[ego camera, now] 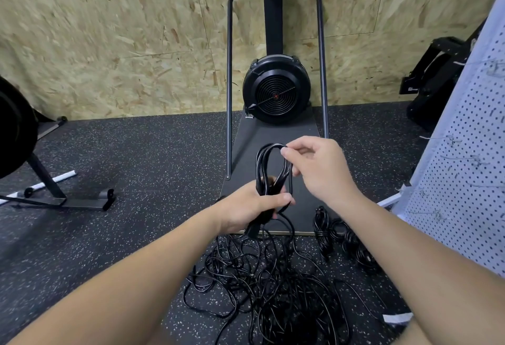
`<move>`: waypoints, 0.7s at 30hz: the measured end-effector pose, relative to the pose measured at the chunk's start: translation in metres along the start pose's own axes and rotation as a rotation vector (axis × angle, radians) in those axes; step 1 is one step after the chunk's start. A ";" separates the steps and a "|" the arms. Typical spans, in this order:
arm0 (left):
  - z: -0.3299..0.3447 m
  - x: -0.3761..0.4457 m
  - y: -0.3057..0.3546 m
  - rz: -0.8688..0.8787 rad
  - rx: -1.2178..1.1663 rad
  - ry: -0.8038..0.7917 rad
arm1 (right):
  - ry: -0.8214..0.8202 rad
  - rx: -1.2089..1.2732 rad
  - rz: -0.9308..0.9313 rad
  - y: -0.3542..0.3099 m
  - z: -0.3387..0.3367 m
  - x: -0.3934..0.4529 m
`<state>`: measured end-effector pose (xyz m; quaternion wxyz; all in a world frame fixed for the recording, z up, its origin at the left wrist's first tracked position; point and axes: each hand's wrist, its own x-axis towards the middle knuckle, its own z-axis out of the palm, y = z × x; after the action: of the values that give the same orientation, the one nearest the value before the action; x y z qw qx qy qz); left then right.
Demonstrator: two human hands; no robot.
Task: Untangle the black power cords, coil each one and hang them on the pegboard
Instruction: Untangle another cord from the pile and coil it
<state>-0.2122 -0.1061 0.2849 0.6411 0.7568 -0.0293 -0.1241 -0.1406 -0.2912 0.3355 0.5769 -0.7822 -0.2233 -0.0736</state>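
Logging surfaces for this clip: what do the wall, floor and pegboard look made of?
Wall: apparently oriented strand board, raw, with visible pressed wood flakes. Floor: likely rubber gym matting, matte black with pale flecks. Pegboard: white perforated panel, metal or hardboard; cannot tell which.

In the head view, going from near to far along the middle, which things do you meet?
Tangled cords → left hand gripping the coil → right hand pinching the coil's top → fan machine → wood wall.

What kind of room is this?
Probably a gym or its storage corner: a fan-wheel exercise machine stands on a speckled rubber floor against chipboard walls, beside a pegboard.
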 end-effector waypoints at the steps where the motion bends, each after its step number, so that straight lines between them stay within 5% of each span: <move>1: 0.002 -0.001 0.002 0.008 -0.004 -0.023 | 0.031 0.004 0.007 0.000 -0.002 0.001; 13: 0.018 -0.006 0.013 0.117 -0.017 -0.099 | 0.088 0.019 0.082 0.008 -0.009 0.004; 21: 0.017 0.002 0.013 0.083 -0.162 0.076 | 0.013 0.241 0.187 0.011 -0.009 0.007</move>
<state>-0.2129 -0.1254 0.2949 0.7053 0.7048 -0.0261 -0.0709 -0.1284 -0.3002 0.3309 0.6722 -0.7244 -0.1528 0.0029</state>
